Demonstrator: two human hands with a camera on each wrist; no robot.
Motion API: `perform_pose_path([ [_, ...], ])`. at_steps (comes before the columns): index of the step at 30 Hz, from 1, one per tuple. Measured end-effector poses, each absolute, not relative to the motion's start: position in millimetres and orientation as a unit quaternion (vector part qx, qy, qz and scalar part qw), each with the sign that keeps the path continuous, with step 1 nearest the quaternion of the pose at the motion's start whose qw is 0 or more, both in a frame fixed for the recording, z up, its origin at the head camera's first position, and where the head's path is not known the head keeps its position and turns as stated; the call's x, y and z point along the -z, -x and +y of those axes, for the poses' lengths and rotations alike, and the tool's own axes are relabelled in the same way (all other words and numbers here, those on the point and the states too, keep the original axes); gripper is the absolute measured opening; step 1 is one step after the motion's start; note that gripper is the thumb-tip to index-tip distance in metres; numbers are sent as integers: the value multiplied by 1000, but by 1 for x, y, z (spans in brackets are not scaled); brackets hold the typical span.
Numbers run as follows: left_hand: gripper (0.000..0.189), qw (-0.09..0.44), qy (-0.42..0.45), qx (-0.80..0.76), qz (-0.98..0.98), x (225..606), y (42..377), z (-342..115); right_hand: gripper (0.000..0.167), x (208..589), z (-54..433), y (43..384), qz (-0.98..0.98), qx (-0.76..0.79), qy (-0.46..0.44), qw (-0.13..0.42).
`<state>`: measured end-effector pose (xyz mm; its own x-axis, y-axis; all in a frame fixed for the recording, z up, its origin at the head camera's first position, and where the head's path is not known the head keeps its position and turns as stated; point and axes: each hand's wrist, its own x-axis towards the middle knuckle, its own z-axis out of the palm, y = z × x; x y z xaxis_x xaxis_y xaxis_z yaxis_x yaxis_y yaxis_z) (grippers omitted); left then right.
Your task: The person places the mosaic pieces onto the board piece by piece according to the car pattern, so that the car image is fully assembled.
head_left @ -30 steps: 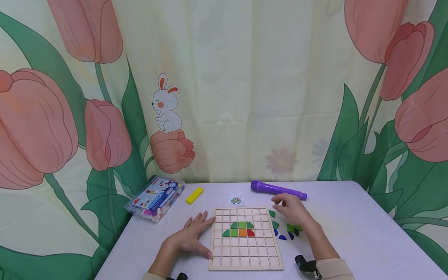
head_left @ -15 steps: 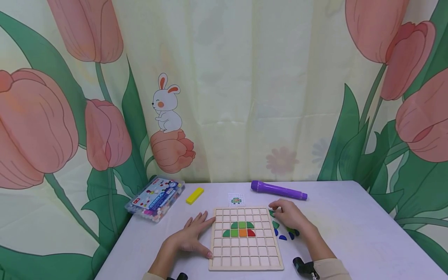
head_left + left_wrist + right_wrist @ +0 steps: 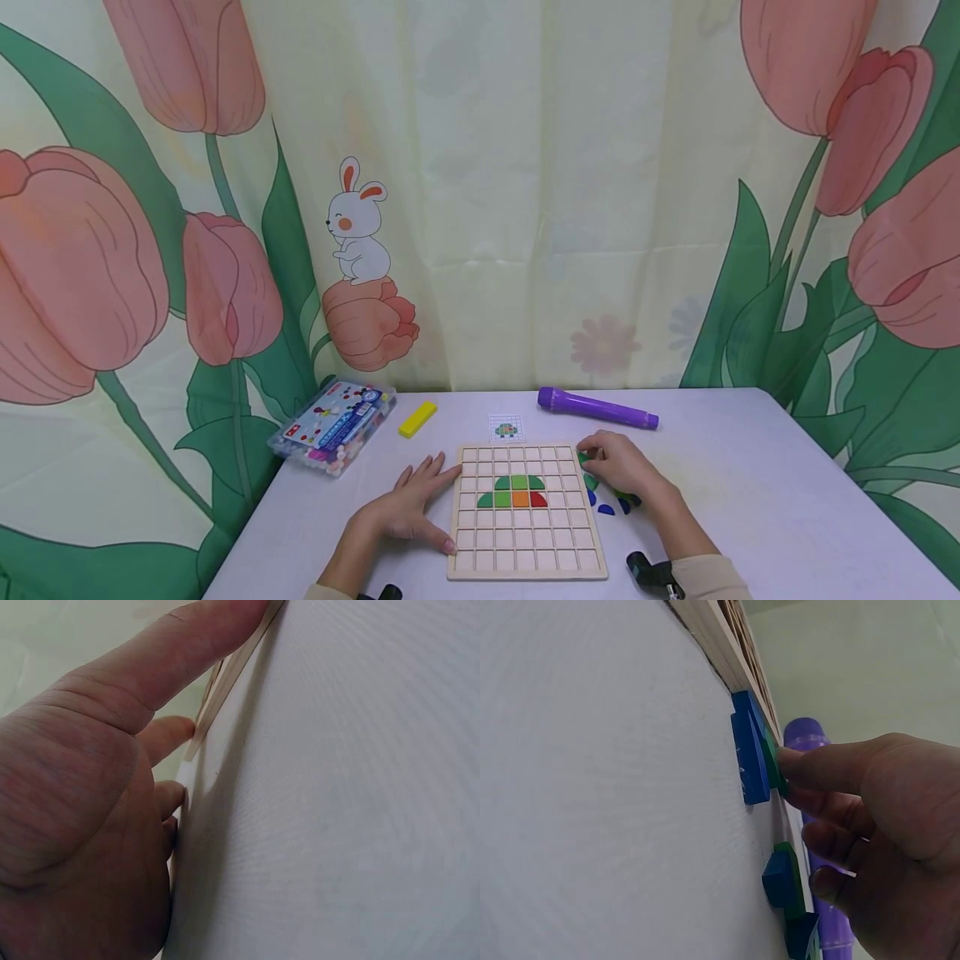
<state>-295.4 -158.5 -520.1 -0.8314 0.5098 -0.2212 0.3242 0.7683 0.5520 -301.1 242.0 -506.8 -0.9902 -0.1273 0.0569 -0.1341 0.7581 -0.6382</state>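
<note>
1. We see the board (image 3: 527, 575) flat on the table (image 3: 780, 483), squarely before the person, probably so both hands can reach it.
2. The left hand (image 3: 408, 504) has its fingers spread and grips nothing; thumb and forefinger touch the board's left edge, which we take as steadying it.
3. The right hand (image 3: 618, 462) bends its fingers at a green piece (image 3: 774, 771) beside the board's right edge. The thumb seems to touch it, but we cannot tell whether the fingers pinch it.
4. Blue pieces (image 3: 606, 509) lie loose on that same side, presumably to keep them near the right hand.
5. Seven pieces sit in the grid, the orange square (image 3: 520, 499) and red piece (image 3: 537, 499) among them; we judge that the ribs stop them sliding.
6. The card (image 3: 506, 428) lies just beyond the far edge, likely for easy viewing.
7. The box (image 3: 333, 425), yellow block (image 3: 417, 419) and purple tube (image 3: 600, 407) lie farther off, seemingly out of the way.
</note>
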Motion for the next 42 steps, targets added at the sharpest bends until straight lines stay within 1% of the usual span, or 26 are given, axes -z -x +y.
perform_pose_path([
  [11,117,186,-224,-255,922,518,295,-158,21,507,243,302,-939,-337,-72,-1],
  [19,117,188,-224,-258,921,518,294,-158,16,502,243,299,-928,-367,-58,17],
  [24,117,187,-222,-257,922,517,294,-157,9,497,245,299,-918,-393,-53,29],
  [29,117,187,-222,-253,923,517,294,-157,13,492,245,299,-909,-412,-48,35],
  [37,117,186,-220,-252,924,518,295,-157,9,482,239,296,-871,-485,-69,34],
  [42,117,188,-219,-252,924,517,295,-157,16,478,233,295,-871,-480,-97,33],
])
